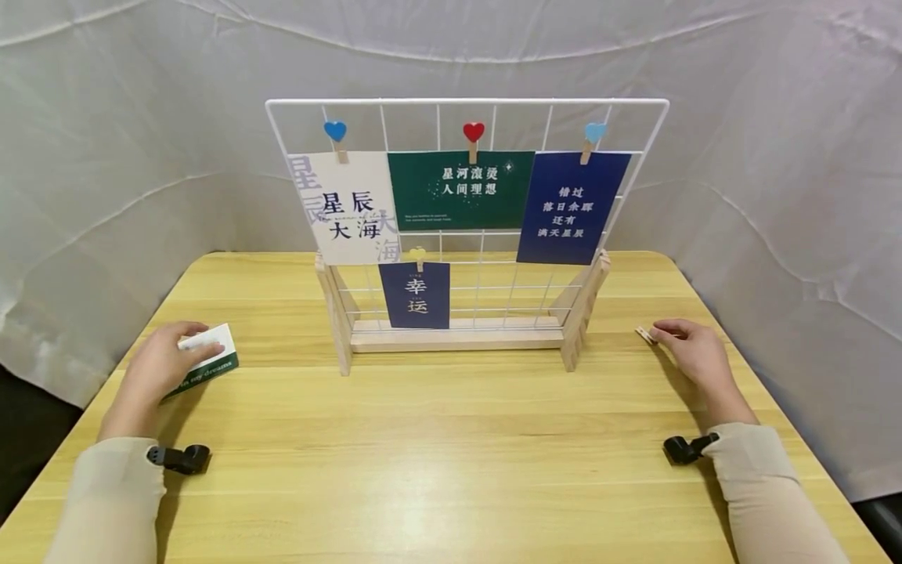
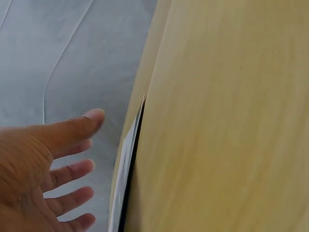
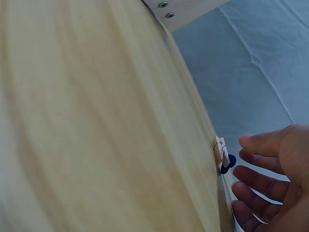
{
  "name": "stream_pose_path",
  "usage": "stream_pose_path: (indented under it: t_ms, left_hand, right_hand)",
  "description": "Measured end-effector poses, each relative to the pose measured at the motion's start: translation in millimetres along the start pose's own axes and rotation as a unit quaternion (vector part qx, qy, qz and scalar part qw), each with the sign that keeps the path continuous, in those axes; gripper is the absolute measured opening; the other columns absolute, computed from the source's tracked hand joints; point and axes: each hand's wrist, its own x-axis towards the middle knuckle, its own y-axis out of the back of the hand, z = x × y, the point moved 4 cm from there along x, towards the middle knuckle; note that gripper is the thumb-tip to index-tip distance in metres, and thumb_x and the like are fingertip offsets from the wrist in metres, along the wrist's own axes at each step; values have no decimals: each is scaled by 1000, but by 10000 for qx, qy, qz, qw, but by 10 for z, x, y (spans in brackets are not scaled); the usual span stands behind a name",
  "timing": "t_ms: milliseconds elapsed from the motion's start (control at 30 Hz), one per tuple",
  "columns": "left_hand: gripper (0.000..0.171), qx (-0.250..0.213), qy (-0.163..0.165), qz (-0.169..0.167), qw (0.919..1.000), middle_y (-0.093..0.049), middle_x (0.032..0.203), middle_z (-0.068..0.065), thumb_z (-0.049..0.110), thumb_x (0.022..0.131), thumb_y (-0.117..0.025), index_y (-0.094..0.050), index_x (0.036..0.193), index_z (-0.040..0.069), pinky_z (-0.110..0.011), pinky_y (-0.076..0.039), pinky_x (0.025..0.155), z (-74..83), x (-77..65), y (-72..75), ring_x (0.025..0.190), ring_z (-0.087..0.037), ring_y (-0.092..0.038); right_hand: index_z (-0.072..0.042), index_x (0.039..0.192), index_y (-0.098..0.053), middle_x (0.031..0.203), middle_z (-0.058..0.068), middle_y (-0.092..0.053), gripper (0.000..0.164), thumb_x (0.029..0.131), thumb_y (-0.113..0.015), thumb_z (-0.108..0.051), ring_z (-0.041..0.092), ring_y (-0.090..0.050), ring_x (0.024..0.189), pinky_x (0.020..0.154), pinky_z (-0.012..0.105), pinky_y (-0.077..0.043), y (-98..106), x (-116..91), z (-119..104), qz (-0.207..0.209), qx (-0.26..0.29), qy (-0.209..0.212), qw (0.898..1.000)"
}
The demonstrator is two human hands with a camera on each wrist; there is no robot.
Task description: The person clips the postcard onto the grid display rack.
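My left hand (image 1: 165, 356) is over a white-and-green postcard (image 1: 224, 338) near the table's left edge. In the left wrist view its thumb and fingers are spread, with a gap between them and the postcard (image 2: 124, 166) lying on the wood. On the right side, my right hand (image 1: 694, 356) reaches toward a small wooden clothespin (image 1: 644, 335). The right wrist view shows this clothespin (image 3: 221, 151) on the table with a dark blue heart on it. Loosely bent, the right fingers stand just short of it.
Mid-table stands a white wire grid rack on a wooden base (image 1: 458, 338). Heart clothespins hold a white card (image 1: 352, 243), a green card (image 1: 461, 211), a navy card (image 1: 564, 251) and a smaller navy card (image 1: 416, 317) on it. Pale cloth (image 1: 458, 39) hangs behind the table.
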Motion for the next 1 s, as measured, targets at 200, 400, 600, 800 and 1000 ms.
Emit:
stream_pose_path:
  t_ms: [200, 400, 600, 800, 1000]
  left_hand:
    - [67, 7, 203, -141, 9997, -40, 131, -42, 44, 95, -62, -47, 131, -10, -71, -31, 88, -178, -59, 50, 116, -61, -36]
    - [76, 52, 460, -243, 9986, -31, 132, -47, 48, 94, -62, -41, 135, -12, -73, -27, 90, -355, -133, 86, 118, -65, -27]
    - [81, 146, 300, -289, 9990, -31, 132, -48, 47, 93, -64, -38, 136, -16, -74, -26, 90, -459, -145, 79, 119, -66, -25]
    - [83, 230, 336, -391, 9984, -31, 131, -49, 46, 93, -64, -35, 136, -19, -73, -27, 91, -516, -162, 82, 118, -66, -27]
    - [88, 282, 382, -651, 9967, -29, 131, -50, 49, 94, -62, -31, 137, -21, -72, -29, 90, -559, -175, 101, 115, -67, -30]
  right_hand:
    - [4, 126, -61, 127, 31, -56, 48, 100, -55, -37, 50, -46, 121, 97, 60, -36, -5, 7, 14, 11, -20, 120, 9999]
    - [3, 121, -65, 122, 30, -60, 45, 100, -56, -35, 48, -51, 116, 94, 59, -39, -42, 2, 45, 44, -98, 241, 9997]
    - [1, 119, -66, 121, 29, -61, 44, 100, -55, -37, 48, -53, 112, 91, 59, -40, -72, -12, 43, 108, -165, 144, 9997]
    - [0, 120, -66, 124, 29, -59, 46, 100, -55, -39, 49, -50, 115, 93, 60, -39, -86, -5, 59, 20, -295, 22, 9996]
    - [2, 123, -64, 126, 33, -56, 51, 102, -50, -42, 53, -48, 115, 93, 62, -38, -45, -17, 95, -14, -332, -80, 9994]
